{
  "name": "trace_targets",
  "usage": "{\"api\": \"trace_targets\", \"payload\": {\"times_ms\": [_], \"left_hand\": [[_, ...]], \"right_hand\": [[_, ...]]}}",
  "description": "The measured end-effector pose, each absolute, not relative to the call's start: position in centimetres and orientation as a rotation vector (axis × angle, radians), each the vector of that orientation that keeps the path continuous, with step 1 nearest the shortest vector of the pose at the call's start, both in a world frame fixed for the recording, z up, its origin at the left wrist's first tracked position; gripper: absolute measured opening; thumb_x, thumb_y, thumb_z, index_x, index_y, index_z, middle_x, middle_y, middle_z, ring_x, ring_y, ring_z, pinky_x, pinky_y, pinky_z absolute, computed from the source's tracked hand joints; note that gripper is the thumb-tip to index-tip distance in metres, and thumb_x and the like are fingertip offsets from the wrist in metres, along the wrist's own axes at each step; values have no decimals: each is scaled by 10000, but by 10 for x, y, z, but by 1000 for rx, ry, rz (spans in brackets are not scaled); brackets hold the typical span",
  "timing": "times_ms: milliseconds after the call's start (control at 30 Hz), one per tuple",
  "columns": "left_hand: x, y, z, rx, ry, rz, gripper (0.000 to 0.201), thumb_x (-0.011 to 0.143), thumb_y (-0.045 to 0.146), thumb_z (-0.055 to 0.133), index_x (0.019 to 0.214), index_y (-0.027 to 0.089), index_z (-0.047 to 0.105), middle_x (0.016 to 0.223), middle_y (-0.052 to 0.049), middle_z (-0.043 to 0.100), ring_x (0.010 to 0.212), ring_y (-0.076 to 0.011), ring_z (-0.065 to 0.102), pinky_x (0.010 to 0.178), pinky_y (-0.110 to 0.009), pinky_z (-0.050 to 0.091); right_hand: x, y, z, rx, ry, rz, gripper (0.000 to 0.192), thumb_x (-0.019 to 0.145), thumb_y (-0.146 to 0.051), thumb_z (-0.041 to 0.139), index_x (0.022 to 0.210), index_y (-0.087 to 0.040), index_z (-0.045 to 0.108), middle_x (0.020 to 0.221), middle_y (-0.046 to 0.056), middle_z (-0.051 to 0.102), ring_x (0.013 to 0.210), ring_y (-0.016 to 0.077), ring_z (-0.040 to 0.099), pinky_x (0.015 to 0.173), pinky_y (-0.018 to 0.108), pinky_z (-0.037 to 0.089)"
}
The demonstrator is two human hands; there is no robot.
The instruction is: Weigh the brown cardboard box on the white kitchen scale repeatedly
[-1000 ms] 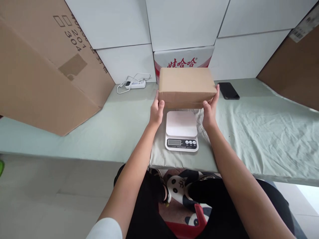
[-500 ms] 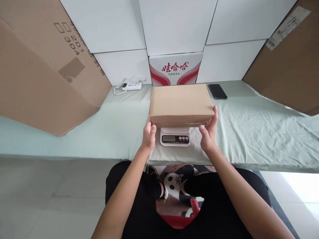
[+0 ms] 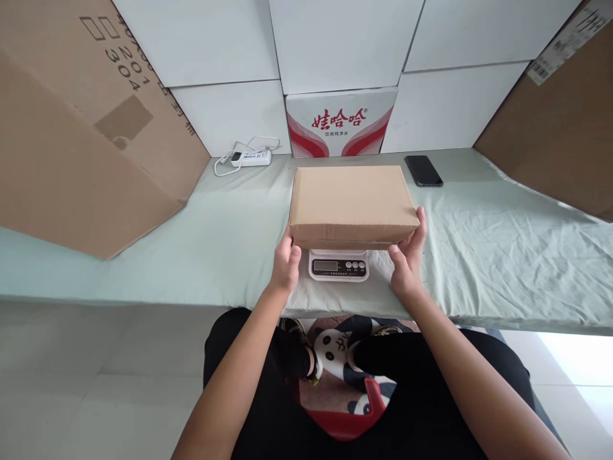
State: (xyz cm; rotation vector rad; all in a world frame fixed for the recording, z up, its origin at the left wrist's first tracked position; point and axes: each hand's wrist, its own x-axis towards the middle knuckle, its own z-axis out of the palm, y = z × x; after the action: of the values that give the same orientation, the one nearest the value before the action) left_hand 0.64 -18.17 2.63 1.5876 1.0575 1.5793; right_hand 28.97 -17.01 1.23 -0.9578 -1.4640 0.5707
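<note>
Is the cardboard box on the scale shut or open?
Shut: the cardboard box shows one flat, unbroken top with no raised flaps, sitting level on the scale.

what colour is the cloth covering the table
Pale mint green, a plain cloth with wrinkles, seen in the head view.

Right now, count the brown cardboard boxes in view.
3: a small box on the scale, a large box at left, another large one at right. More may sit outside the picture.

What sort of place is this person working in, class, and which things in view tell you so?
Probably a makeshift packing or shipping station. A closed cardboard box sits over a small digital scale on a cloth-covered table, and large flattened cartons lean against the wall.
</note>
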Motion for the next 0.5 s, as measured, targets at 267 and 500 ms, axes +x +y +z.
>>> {"api": "trace_targets", "payload": {"times_ms": [267, 500], "left_hand": [[7, -183, 32, 1576, 1085, 1556, 880, 1009, 910, 458, 1583, 274, 657, 1536, -176, 765, 1578, -417, 628, 1309, -585, 516], [6, -181, 29, 1566, 1086, 1568, 893, 1019, 902, 451, 1639, 280, 616, 1680, -171, 677, 1668, -413, 543, 1356, -583, 480]], "right_hand": [[292, -167, 12, -953, -1468, 611, 957, 1005, -724, 662, 1803, -540, 169, 1957, -52, 232, 1840, 340, 227, 1504, 677, 221], [289, -167, 16, -978, -1424, 649, 995, 964, -749, 693, 1800, -500, 213, 1939, 0, 290, 1804, 364, 321, 1461, 659, 335]]}}
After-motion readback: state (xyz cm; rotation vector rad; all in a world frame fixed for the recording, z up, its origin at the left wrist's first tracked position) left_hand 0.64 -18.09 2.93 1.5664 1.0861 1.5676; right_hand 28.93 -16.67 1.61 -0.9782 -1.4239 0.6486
